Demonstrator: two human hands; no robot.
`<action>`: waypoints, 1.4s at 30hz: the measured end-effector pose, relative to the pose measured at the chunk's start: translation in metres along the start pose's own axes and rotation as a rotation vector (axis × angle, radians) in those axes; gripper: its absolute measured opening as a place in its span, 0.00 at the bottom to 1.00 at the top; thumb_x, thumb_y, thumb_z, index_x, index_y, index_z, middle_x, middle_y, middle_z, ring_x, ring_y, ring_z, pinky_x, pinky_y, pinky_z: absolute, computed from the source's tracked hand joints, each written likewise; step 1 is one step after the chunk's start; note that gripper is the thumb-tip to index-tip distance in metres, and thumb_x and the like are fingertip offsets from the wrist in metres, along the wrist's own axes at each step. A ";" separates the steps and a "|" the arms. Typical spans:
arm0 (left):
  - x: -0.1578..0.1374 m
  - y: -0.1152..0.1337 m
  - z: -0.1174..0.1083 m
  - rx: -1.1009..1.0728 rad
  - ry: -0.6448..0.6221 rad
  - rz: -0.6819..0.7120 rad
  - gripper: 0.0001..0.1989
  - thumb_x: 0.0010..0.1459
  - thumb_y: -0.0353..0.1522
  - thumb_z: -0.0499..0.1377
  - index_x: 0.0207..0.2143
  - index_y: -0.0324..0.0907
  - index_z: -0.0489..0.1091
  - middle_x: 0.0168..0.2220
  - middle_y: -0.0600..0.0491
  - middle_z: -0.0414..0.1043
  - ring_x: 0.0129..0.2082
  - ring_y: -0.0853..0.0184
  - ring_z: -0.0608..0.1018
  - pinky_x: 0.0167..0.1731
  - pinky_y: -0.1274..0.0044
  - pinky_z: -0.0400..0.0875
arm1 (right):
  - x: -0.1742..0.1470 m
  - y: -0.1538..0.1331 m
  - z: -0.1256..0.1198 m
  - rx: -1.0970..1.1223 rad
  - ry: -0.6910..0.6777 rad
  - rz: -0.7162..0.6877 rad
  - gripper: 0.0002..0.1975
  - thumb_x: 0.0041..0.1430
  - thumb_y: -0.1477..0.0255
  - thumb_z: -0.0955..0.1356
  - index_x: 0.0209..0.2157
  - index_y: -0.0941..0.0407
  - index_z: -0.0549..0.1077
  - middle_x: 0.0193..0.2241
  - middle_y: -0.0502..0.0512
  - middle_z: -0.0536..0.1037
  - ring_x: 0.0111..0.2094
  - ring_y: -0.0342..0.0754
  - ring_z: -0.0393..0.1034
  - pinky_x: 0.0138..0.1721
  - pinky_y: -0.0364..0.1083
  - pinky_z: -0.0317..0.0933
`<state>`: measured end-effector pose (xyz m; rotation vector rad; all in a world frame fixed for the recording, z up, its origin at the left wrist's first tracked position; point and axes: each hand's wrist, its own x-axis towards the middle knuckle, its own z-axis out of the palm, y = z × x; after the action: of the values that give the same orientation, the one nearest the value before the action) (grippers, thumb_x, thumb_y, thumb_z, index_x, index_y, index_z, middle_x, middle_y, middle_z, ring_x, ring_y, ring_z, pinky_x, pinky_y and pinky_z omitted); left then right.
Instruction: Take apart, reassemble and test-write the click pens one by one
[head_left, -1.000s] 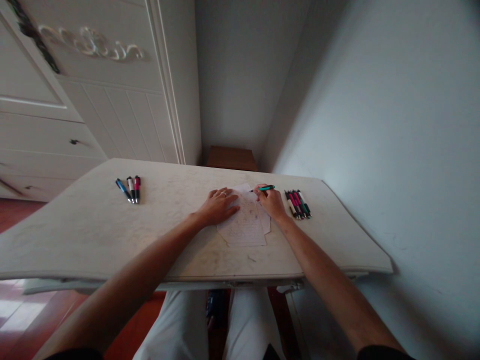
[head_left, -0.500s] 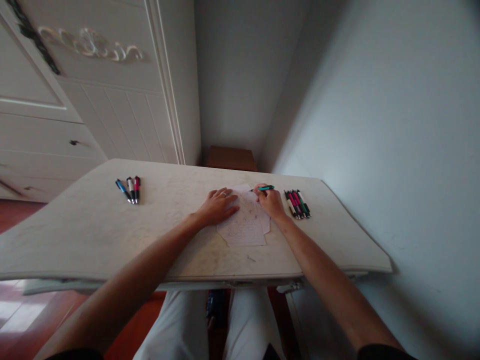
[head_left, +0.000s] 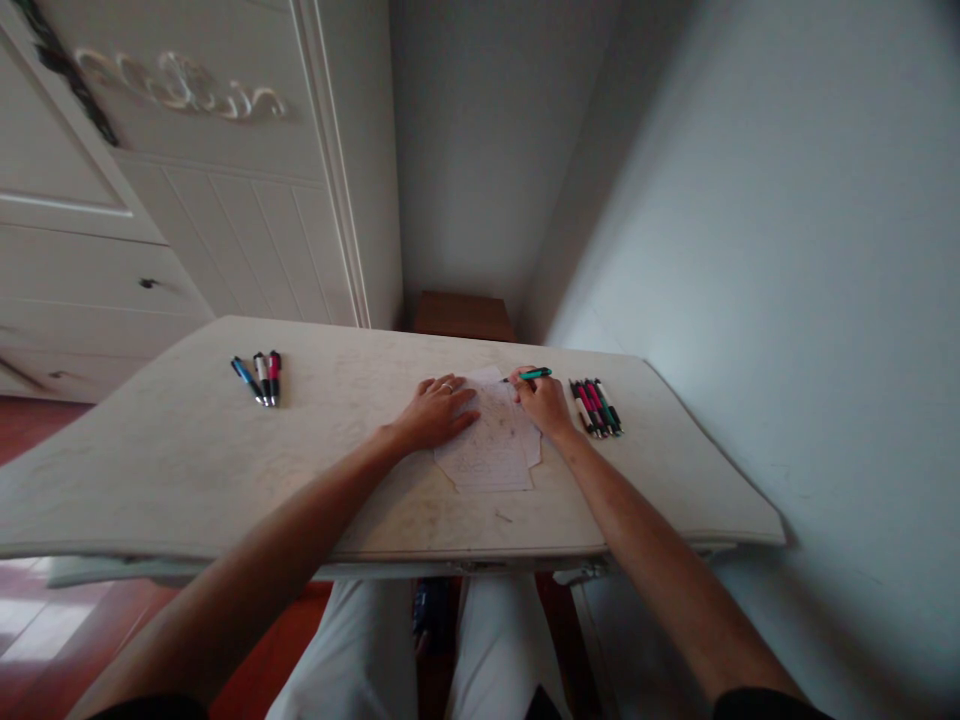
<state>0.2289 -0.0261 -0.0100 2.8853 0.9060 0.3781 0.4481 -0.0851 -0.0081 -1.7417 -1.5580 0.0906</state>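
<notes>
Sheets of paper (head_left: 487, 455) with handwriting and scribbles lie overlapping on the white table (head_left: 337, 400). My left hand (head_left: 439, 412), with a ring on one finger, rests flat with spread fingers on the left side of the paper. In my right hand (head_left: 541, 402) is a green pen (head_left: 535, 373), pinched between the fingers. Its tip points left, at the upper part of the paper; whether it touches is too small to tell. Several pens (head_left: 595, 408) with white, pink and green barrels lie side by side just right of my right hand.
On the table's left lie a blue pen (head_left: 246, 380), a white pen (head_left: 262, 378) and a pink pen (head_left: 274, 378). A white cabinet (head_left: 247, 220) stands behind at left, a brown box (head_left: 465, 315) beyond the far edge. The wall (head_left: 787, 250) borders the right side.
My right hand and the green pen have shifted very slightly to the right. My left hand stays in place on the paper.
</notes>
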 end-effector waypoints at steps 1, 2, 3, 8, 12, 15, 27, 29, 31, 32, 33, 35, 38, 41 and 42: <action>0.000 0.000 0.000 -0.001 -0.003 -0.001 0.23 0.65 0.45 0.47 0.56 0.45 0.65 0.61 0.44 0.61 0.62 0.55 0.62 0.59 0.61 0.54 | 0.000 0.000 0.000 0.006 -0.004 0.002 0.14 0.63 0.63 0.63 0.37 0.57 0.75 0.20 0.52 0.77 0.24 0.47 0.74 0.31 0.42 0.62; 0.000 0.000 0.000 0.001 -0.007 0.000 0.23 0.65 0.45 0.47 0.56 0.45 0.65 0.61 0.43 0.61 0.62 0.55 0.61 0.59 0.61 0.54 | 0.000 0.000 0.000 0.011 -0.006 0.003 0.14 0.63 0.63 0.63 0.37 0.57 0.75 0.20 0.52 0.77 0.24 0.47 0.74 0.31 0.42 0.62; 0.000 0.000 0.000 0.004 -0.012 0.001 0.23 0.65 0.45 0.47 0.57 0.44 0.65 0.61 0.43 0.61 0.62 0.55 0.61 0.59 0.61 0.54 | 0.000 0.000 0.000 0.014 -0.008 0.003 0.14 0.63 0.63 0.63 0.37 0.57 0.75 0.20 0.52 0.77 0.24 0.47 0.74 0.31 0.42 0.62; 0.000 0.000 -0.001 0.007 -0.009 -0.003 0.23 0.65 0.44 0.47 0.57 0.45 0.65 0.62 0.44 0.61 0.63 0.55 0.61 0.60 0.61 0.53 | 0.000 -0.001 -0.002 0.009 -0.008 0.000 0.15 0.63 0.62 0.63 0.37 0.57 0.75 0.20 0.52 0.77 0.25 0.48 0.74 0.32 0.43 0.62; 0.000 0.000 -0.001 0.002 -0.014 -0.001 0.23 0.65 0.44 0.47 0.56 0.44 0.65 0.61 0.43 0.61 0.63 0.54 0.61 0.59 0.61 0.54 | 0.000 0.000 -0.001 0.015 -0.006 -0.007 0.15 0.63 0.61 0.62 0.37 0.57 0.75 0.19 0.52 0.77 0.25 0.48 0.75 0.32 0.43 0.63; 0.000 0.000 -0.001 0.007 -0.016 0.001 0.23 0.65 0.44 0.47 0.56 0.44 0.65 0.62 0.43 0.61 0.62 0.54 0.61 0.59 0.60 0.54 | 0.000 0.000 -0.001 0.028 -0.007 0.009 0.15 0.62 0.62 0.63 0.37 0.57 0.75 0.20 0.52 0.78 0.24 0.48 0.74 0.31 0.42 0.63; 0.000 0.000 -0.001 -0.004 -0.020 -0.002 0.24 0.65 0.45 0.47 0.57 0.43 0.65 0.62 0.42 0.60 0.63 0.54 0.61 0.60 0.60 0.53 | -0.001 -0.001 -0.001 0.001 0.004 0.015 0.15 0.63 0.62 0.63 0.38 0.58 0.76 0.20 0.52 0.77 0.25 0.48 0.75 0.32 0.42 0.63; 0.000 0.000 -0.001 -0.001 -0.021 -0.003 0.24 0.65 0.45 0.46 0.57 0.43 0.65 0.62 0.42 0.60 0.63 0.55 0.61 0.60 0.61 0.53 | -0.001 -0.001 -0.001 -0.005 0.003 0.008 0.16 0.64 0.62 0.62 0.38 0.58 0.76 0.20 0.53 0.78 0.25 0.48 0.75 0.32 0.42 0.62; 0.000 0.000 -0.001 0.004 -0.022 -0.004 0.24 0.65 0.45 0.46 0.57 0.44 0.65 0.62 0.43 0.60 0.63 0.55 0.61 0.60 0.61 0.53 | -0.001 -0.001 -0.001 -0.005 0.002 0.000 0.16 0.64 0.62 0.62 0.38 0.58 0.76 0.20 0.53 0.77 0.25 0.48 0.74 0.32 0.42 0.62; 0.000 0.000 -0.001 0.007 -0.023 -0.002 0.24 0.65 0.45 0.46 0.57 0.44 0.65 0.62 0.43 0.60 0.63 0.55 0.61 0.60 0.61 0.53 | -0.001 -0.001 -0.001 -0.004 0.001 0.000 0.16 0.64 0.62 0.62 0.38 0.58 0.76 0.19 0.53 0.77 0.24 0.48 0.74 0.31 0.42 0.62; 0.000 0.000 -0.001 0.009 -0.023 0.000 0.24 0.65 0.45 0.46 0.57 0.44 0.64 0.62 0.43 0.60 0.63 0.55 0.61 0.59 0.61 0.53 | -0.001 -0.002 -0.001 -0.003 0.001 0.001 0.16 0.64 0.62 0.62 0.37 0.58 0.76 0.19 0.53 0.77 0.24 0.48 0.74 0.31 0.42 0.61; 0.000 0.000 -0.001 0.011 -0.022 0.002 0.24 0.65 0.45 0.46 0.57 0.44 0.64 0.62 0.43 0.60 0.63 0.55 0.61 0.59 0.61 0.53 | -0.001 -0.003 -0.002 -0.001 0.001 0.010 0.16 0.64 0.63 0.62 0.37 0.58 0.76 0.19 0.53 0.77 0.24 0.47 0.74 0.31 0.42 0.61; 0.000 -0.001 0.000 0.008 -0.022 0.000 0.24 0.65 0.45 0.46 0.57 0.45 0.64 0.62 0.44 0.60 0.63 0.55 0.61 0.60 0.61 0.53 | -0.001 -0.003 -0.002 -0.007 0.005 0.019 0.15 0.64 0.63 0.63 0.38 0.58 0.76 0.19 0.52 0.77 0.24 0.47 0.74 0.31 0.42 0.61; 0.000 -0.001 0.001 -0.004 -0.017 -0.003 0.24 0.65 0.45 0.46 0.57 0.44 0.64 0.62 0.43 0.60 0.63 0.55 0.61 0.60 0.61 0.53 | -0.001 -0.003 -0.002 -0.017 0.010 0.019 0.15 0.64 0.63 0.63 0.37 0.58 0.76 0.19 0.52 0.77 0.24 0.48 0.74 0.31 0.42 0.61; 0.000 -0.001 0.001 -0.006 -0.016 -0.004 0.24 0.65 0.45 0.47 0.57 0.45 0.64 0.62 0.43 0.60 0.63 0.55 0.61 0.60 0.61 0.53 | -0.001 -0.003 -0.002 -0.019 0.010 0.020 0.15 0.64 0.63 0.63 0.37 0.58 0.76 0.19 0.52 0.76 0.24 0.48 0.74 0.32 0.42 0.61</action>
<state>0.2285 -0.0250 -0.0108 2.8763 0.9069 0.3563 0.4465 -0.0870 -0.0059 -1.7701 -1.5393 0.0772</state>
